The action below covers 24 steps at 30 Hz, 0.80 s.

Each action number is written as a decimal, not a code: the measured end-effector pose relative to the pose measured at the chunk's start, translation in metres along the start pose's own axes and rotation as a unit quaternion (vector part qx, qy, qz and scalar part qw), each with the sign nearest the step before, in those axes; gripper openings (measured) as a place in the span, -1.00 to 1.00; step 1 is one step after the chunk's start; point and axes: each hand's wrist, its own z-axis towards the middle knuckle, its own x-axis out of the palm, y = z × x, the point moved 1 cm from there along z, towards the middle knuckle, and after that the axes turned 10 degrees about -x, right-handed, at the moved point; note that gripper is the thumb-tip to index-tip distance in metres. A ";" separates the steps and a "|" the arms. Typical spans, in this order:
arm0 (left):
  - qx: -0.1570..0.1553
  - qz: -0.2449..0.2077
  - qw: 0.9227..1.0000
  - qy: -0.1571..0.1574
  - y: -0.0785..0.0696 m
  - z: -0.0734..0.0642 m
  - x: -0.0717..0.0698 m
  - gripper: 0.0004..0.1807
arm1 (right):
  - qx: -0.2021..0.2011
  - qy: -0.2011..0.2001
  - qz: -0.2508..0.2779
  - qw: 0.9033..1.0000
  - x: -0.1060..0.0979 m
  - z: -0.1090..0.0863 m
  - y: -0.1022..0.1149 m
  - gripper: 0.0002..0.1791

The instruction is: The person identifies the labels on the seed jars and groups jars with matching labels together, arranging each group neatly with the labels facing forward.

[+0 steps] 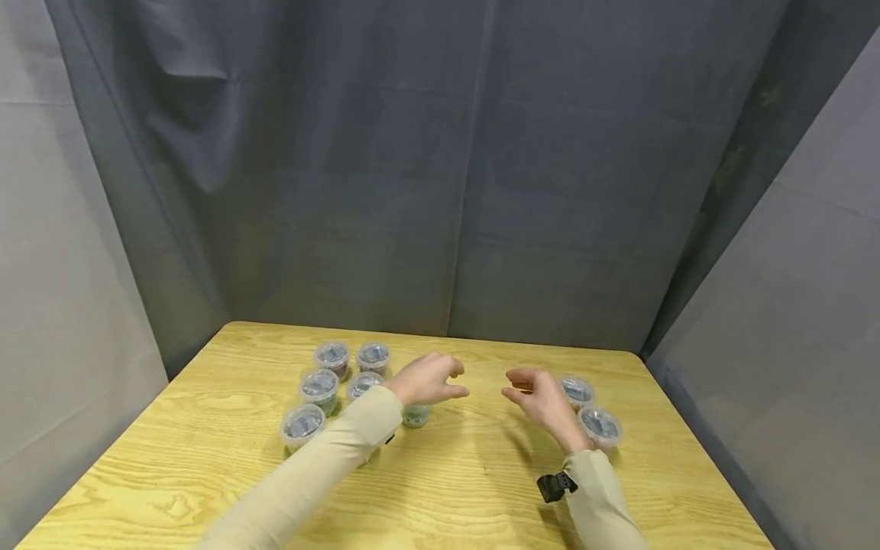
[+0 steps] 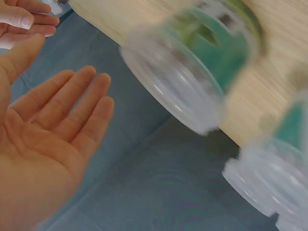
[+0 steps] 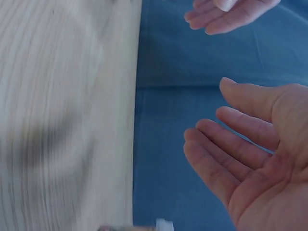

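Note:
Both hands are raised over the table, empty, palms facing each other across a gap. My left hand [image 1: 429, 380] hovers beside a group of small clear tubs with lids; its fingers are relaxed in the left wrist view. Just below it a green-labelled tub [image 1: 415, 416] is partly hidden by the hand. Another tub [image 1: 364, 383] stands behind my left wrist. My right hand [image 1: 546, 401] has loosely bent fingers, nothing between them, and is nearest to two lidded tubs, a farther one [image 1: 577, 391] and a nearer one [image 1: 600, 426]. The left sleeve covers part of the left group.
More lidded tubs stand on the left: two at the back, a left one [image 1: 333, 357] and a right one [image 1: 373, 356], then a green one [image 1: 319, 388] and a front one [image 1: 302, 424]. A dark curtain [image 1: 440, 168] hangs behind the wooden table [image 1: 481, 496], with pale side panels.

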 end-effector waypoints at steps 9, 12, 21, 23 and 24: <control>0.003 0.014 1.000 -0.011 -0.030 0.012 0.016 -0.54 | 0.015 -0.033 -0.011 0.999 -0.036 -0.019 -0.019 -0.64; 0.003 0.013 1.000 -0.020 -0.040 0.015 0.026 -0.56 | 0.025 -0.061 -0.018 0.998 -0.049 -0.028 -0.030 -0.67; 0.001 -0.009 0.999 -0.053 -0.062 0.026 0.056 -0.67 | 0.090 -0.102 -0.039 0.990 -0.084 -0.051 -0.061 -0.66; 0.005 -0.019 0.998 -0.055 -0.068 0.028 0.063 -0.67 | 0.106 -0.109 -0.059 0.987 -0.090 -0.057 -0.069 -0.66; 0.008 -0.025 0.998 -0.055 -0.071 0.028 0.066 -0.67 | 0.119 -0.110 -0.065 0.985 -0.093 -0.059 -0.073 -0.66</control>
